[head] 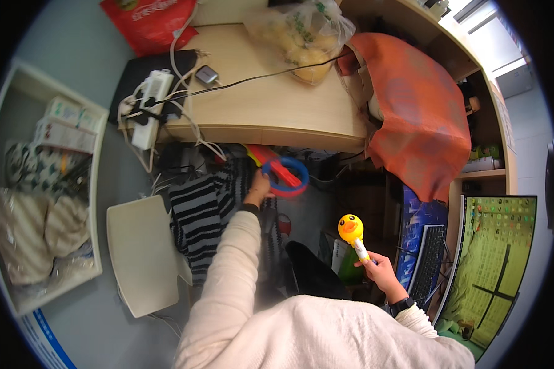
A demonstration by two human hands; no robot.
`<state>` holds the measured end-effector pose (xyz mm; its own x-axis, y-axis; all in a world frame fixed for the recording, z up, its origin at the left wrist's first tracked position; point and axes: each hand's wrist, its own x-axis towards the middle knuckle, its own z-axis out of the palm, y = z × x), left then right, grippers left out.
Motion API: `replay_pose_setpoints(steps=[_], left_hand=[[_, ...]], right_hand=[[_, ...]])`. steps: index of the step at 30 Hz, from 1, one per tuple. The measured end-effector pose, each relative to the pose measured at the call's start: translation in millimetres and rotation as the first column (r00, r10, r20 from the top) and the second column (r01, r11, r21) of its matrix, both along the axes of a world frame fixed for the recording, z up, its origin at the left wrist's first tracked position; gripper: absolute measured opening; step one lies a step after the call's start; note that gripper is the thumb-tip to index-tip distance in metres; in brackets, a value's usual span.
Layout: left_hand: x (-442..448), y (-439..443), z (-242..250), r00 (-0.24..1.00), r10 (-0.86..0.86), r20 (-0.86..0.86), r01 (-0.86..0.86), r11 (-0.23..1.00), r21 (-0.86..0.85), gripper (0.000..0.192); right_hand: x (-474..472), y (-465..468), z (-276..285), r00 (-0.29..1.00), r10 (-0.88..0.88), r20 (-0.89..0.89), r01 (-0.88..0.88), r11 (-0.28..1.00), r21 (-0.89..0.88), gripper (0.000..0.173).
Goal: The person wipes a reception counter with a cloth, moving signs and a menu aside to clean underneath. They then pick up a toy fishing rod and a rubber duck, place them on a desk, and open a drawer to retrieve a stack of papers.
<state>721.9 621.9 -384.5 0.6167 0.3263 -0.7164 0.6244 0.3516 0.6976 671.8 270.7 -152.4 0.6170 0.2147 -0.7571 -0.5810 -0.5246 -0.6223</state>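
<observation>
My left hand (260,187) reaches forward over a black-and-grey striped garment (203,203). Its fingers grip the near side of a blue ring (304,171), with a red ring (292,192) directly against it. A long red and yellow plastic object (272,163) shows through the blue ring; I cannot tell whether it is also held. On the other side, my right hand (381,272) grips the white handle of a duck-headed toy (351,229). The yellow head points up and away from me, its orange bill facing me.
A wooden desk (267,106) spans the front, bearing a power strip (159,87) with cables and a plastic bag (314,55). An orange-brown cover (415,101) drapes at right, above a keyboard (424,258) and monitor (489,272). A pale chair back (143,256) stands left.
</observation>
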Motion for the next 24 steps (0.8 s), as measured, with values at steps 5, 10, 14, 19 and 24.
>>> replay_pose_setpoints(steps=[5,10,14,19,24], left_hand=[[46.0,67.3,-77.3,0.877,0.305,0.370,-0.319,0.947,-0.023,0.049],[28.4,62.8,-103.1,0.857,0.499,-0.130,-0.475,0.861,0.180,0.053],[-18.1,-16.6,-44.6,0.983,0.184,-0.011,-0.183,0.966,-0.183,0.035],[-75.0,-101.2,75.2,0.925,-0.059,0.374,0.328,0.618,-0.714,0.052],[-128.4,-131.2,141.3,0.899,-0.122,0.421,0.373,0.717,-0.588,0.052]], right_hand=[[18.8,-11.6,-12.9,0.993,0.024,-0.118,-0.036,0.994,-0.103,0.030],[21.9,-11.0,-25.5,0.981,0.060,-0.183,-0.078,0.993,-0.091,0.030],[24.1,-2.3,-38.0,0.987,0.090,-0.136,-0.104,0.990,-0.096,0.032],[14.8,13.6,-39.7,0.938,0.221,0.269,-0.172,0.966,-0.194,0.038],[-34.2,16.8,-14.8,0.871,0.259,0.417,-0.201,0.963,-0.177,0.036]])
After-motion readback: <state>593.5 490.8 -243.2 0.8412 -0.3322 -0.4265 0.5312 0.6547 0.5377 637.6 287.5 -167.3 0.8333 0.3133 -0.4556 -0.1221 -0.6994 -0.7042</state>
